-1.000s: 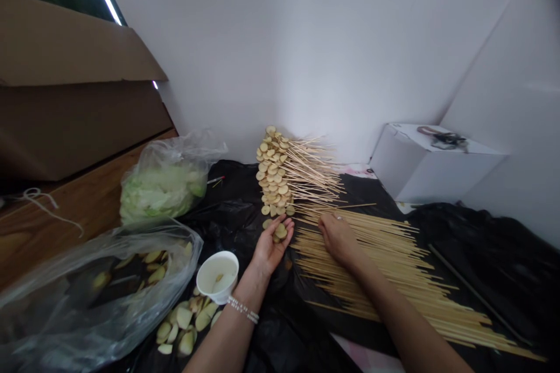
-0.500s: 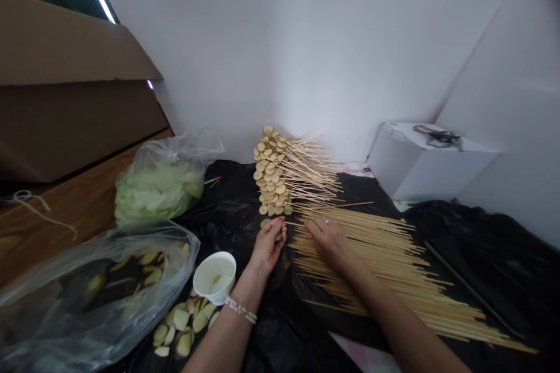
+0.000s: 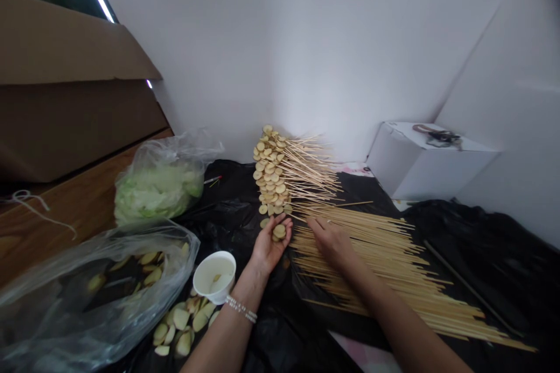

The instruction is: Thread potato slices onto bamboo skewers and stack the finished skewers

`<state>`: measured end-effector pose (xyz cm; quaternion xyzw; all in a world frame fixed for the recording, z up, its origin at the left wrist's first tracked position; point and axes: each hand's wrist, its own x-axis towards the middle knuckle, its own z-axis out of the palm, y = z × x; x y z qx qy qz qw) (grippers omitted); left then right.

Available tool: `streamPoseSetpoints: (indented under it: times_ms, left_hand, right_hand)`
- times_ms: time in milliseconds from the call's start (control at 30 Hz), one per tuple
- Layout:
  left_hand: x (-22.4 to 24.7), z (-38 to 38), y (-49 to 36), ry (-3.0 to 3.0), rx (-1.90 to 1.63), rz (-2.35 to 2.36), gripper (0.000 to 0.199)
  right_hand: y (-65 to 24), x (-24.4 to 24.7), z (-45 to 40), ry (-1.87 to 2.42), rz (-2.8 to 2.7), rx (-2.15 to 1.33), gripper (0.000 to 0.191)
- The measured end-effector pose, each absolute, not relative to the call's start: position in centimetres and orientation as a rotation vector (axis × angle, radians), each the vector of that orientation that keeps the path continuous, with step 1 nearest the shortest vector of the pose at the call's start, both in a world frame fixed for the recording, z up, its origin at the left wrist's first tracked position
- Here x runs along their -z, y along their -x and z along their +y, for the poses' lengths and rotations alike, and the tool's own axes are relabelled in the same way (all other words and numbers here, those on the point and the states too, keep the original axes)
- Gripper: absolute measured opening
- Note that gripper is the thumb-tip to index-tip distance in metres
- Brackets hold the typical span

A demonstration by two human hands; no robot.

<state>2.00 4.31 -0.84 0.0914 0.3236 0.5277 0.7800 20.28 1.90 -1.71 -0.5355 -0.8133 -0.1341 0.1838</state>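
Observation:
Palm up, my left hand [image 3: 270, 246] cups a few round potato slices [image 3: 279, 232], its fingers curled beside them. My right hand [image 3: 331, 239] lies over the upper left part of a spread of bare wooden skewers [image 3: 394, 256], fingers bent down; whether it pinches a skewer is too small to tell. Beyond both hands is a pile of skewered potato slices [image 3: 271, 172], with the sticks [image 3: 310, 172] pointing right. Loose slices [image 3: 181, 323] lie by a white cup [image 3: 214, 277], left of my left forearm.
Clear bags with more slices [image 3: 100, 303] and with shredded greens [image 3: 157, 189] stand at the left. A cardboard box [image 3: 70, 122] is behind them. At the right are a white box [image 3: 429, 166] and black plastic [image 3: 490, 245].
My left hand has opened out, showing the slices in its palm. My right hand has shifted slightly to the right.

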Motion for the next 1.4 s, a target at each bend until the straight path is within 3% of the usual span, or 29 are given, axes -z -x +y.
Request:
streamPoseSetpoints:
  times_ms: [167,367,667,1033,1400]
  left_hand:
    - [0.61,4.18,-1.66,-0.144,-1.140,0.558,0.043]
    - [0.75,4.18,-1.58,-0.127,-1.149,0.509,0.045]
    - [0.81,4.13,-1.88,-0.186,-1.182,0.510,0.082]
    - [0.85,4.55,-2.09,-0.032,-1.194,0.549,0.030]
    - [0.84,4.43,-1.62,-0.025,-1.145,0.548,0.031]
  right_hand:
    - [-20.44,1.44,1.95,1.552,-2.233,0.353,0.033]
    - [-20.58,1.80,2.09,1.491,-2.230,0.347,0.029]
    - [-20.61,1.94,2.16,1.477,-2.230,0.351,0.028]
    - [-20.35,1.54,1.88,1.482,-2.233,0.332,0.025]
    - [-19.83,1.67,1.68,1.371,-2.268,0.336,0.020]
